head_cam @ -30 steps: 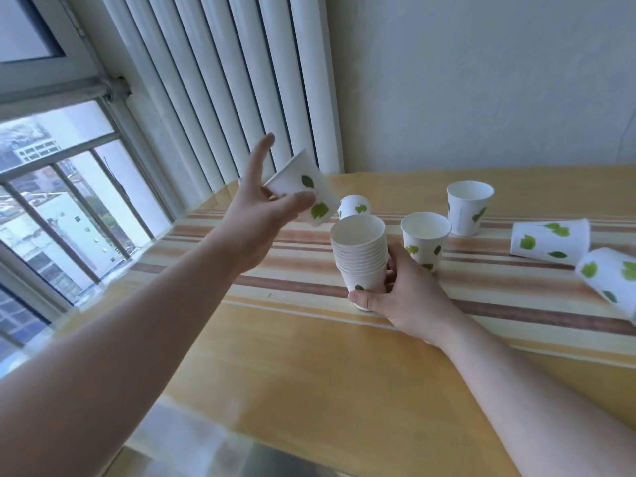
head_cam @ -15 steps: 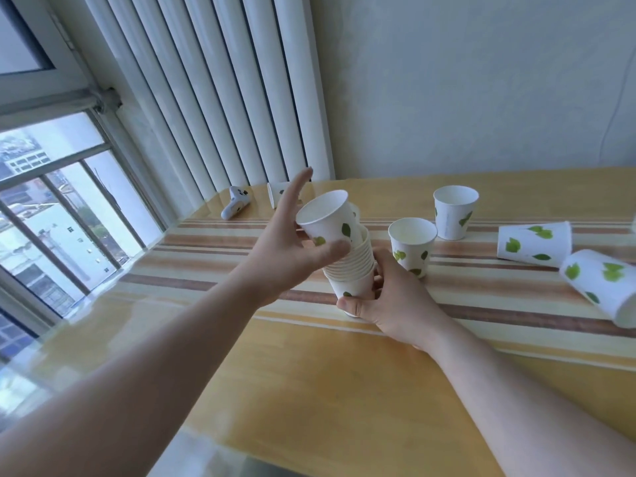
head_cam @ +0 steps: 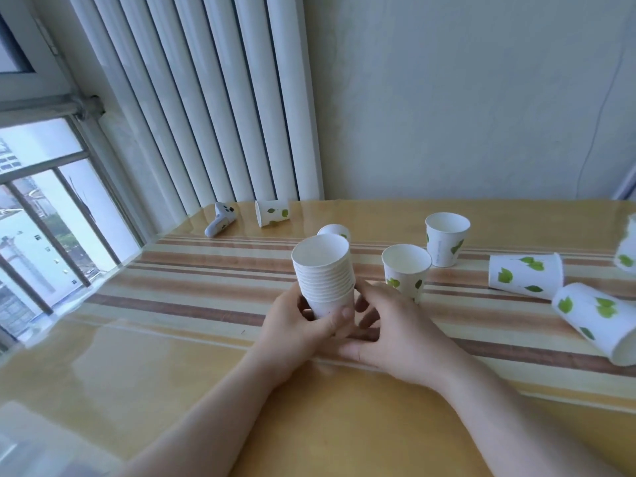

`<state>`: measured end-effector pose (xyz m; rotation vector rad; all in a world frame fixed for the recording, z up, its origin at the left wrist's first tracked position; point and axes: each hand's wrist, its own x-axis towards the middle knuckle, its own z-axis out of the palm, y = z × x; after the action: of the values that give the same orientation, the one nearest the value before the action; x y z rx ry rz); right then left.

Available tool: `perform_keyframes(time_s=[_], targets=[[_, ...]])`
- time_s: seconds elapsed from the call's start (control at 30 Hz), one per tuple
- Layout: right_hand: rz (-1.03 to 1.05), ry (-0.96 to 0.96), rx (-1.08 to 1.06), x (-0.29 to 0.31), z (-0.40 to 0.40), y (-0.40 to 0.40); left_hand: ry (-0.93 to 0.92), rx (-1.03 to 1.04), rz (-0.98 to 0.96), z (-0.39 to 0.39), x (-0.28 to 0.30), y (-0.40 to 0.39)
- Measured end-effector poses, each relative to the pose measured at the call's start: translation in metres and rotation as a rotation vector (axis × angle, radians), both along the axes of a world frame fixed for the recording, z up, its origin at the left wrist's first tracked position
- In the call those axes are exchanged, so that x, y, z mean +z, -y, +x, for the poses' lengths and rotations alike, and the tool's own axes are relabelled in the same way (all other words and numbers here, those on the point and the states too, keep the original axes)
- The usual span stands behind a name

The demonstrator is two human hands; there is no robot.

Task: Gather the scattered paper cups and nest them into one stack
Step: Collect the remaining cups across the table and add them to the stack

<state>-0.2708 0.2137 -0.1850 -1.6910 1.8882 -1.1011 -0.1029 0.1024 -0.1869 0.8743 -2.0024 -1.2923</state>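
Note:
A stack of nested white paper cups [head_cam: 323, 273] with green leaf prints stands upright on the striped table. My left hand [head_cam: 292, 332] grips its base from the left. My right hand [head_cam: 395, 332] lies just right of the base, fingers spread, touching or nearly touching it. Two cups stand upright to the right [head_cam: 407, 275] and behind [head_cam: 446, 239]. Another upright cup [head_cam: 334, 231] peeks out behind the stack. Two cups lie on their sides at the right [head_cam: 525, 275] [head_cam: 599, 321]. One lies far back [head_cam: 272, 212]; part of another shows at the right edge [head_cam: 627, 251].
A white controller [head_cam: 220, 219] lies at the table's far left corner beside the radiator [head_cam: 206, 98]. A window [head_cam: 41, 218] runs along the left. The wall [head_cam: 464, 98] stands behind the wooden table [head_cam: 206, 373], whose near part is bare glossy wood.
My left hand brought a single cup down onto the stack and dropped to grip the stack's base. My right hand loosened from the base and opened its fingers.

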Motion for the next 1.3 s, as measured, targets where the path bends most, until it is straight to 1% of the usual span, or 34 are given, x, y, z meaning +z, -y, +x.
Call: perform_keyframes(time_s=[0.03, 0.07, 0.1, 0.13, 0.17, 0.2, 0.23, 0.27, 0.3, 0.33, 0.37, 0.43, 0.5, 0.57, 0.67, 0.77, 0.83, 0.97, 1.03, 1.1, 1.17, 1.23, 1.3], targets=[[-0.078, -0.065, -0.015, 0.003, -0.004, -0.002, -0.036, 0.059, -0.003, 0.001, -0.002, 0.001], [-0.222, -0.103, -0.074, 0.006, -0.008, -0.003, -0.051, 0.116, -0.025, 0.002, -0.003, 0.002], [-0.378, -0.108, -0.18, 0.009, -0.014, -0.004, -0.043, 0.179, -0.073, 0.002, -0.004, 0.004], [-0.49, -0.086, -0.329, 0.011, -0.021, -0.004, -0.022, 0.24, -0.135, 0.002, -0.004, 0.006], [-0.533, -0.039, -0.489, 0.012, -0.029, -0.002, -0.008, 0.289, -0.198, 0.001, -0.004, 0.009], [-0.508, 0.034, -0.621, 0.013, -0.036, 0.0, -0.001, 0.321, -0.244, 0.0, -0.004, 0.012], [-0.433, 0.12, -0.691, 0.01, -0.042, 0.001, -0.002, 0.334, -0.26, 0.0, -0.003, 0.014], [-0.336, 0.202, -0.685, 0.006, -0.046, 0.001, -0.006, 0.338, -0.249, 0.0, -0.003, 0.016], [-0.246, 0.267, -0.631, 0.002, -0.047, 0.001, -0.006, 0.34, -0.23, 0.0, -0.004, 0.017], [-0.186, 0.304, -0.555, -0.001, -0.046, 0.002, -0.003, 0.34, -0.215, 0.0, -0.005, 0.018], [-0.158, 0.293, -0.483, -0.004, -0.045, 0.005, 0.001, 0.336, -0.208, 0.0, -0.006, 0.019], [-0.147, 0.19, -0.418, -0.01, -0.042, 0.011, -0.007, 0.322, -0.2, 0.0, -0.007, 0.019], [-0.127, 0.048, -0.416, -0.014, -0.039, 0.016, -0.021, 0.317, -0.184, 0.0, -0.006, 0.019], [-0.058, -0.073, -0.456, -0.016, -0.037, 0.017, -0.029, 0.327, -0.164, 0.001, -0.006, 0.019], [0.123, -0.036, -0.487, -0.005, -0.038, 0.019, -0.068, 0.337, -0.129, 0.002, -0.007, 0.019], [0.183, -0.176, -0.508, 0.015, -0.039, 0.041, -0.106, 0.356, -0.105, 0.004, -0.009, 0.021], [0.202, -0.219, -0.512, 0.025, -0.04, 0.062, -0.107, 0.352, -0.099, 0.005, -0.009, 0.022], [0.366, -0.343, -0.516, 0.025, -0.044, 0.093, -0.075, 0.356, -0.15, 0.005, -0.01, 0.023], [0.395, -0.324, -0.534, 0.026, -0.044, 0.09, -0.061, 0.36, -0.177, 0.004, -0.01, 0.023], [0.319, -0.187, -0.559, 0.031, -0.042, 0.081, -0.037, 0.37, -0.187, 0.005, -0.011, 0.025], [0.129, 0.073, -0.592, 0.041, -0.038, 0.068, -0.014, 0.375, -0.185, 0.004, -0.011, 0.025], [-0.147, 0.455, -0.585, 0.051, -0.036, 0.059, 0.007, 0.369, -0.195, 0.003, -0.011, 0.024], [-0.333, 0.855, -0.517, 0.061, -0.035, 0.057, 0.017, 0.367, -0.207, 0.002, -0.01, 0.024]])
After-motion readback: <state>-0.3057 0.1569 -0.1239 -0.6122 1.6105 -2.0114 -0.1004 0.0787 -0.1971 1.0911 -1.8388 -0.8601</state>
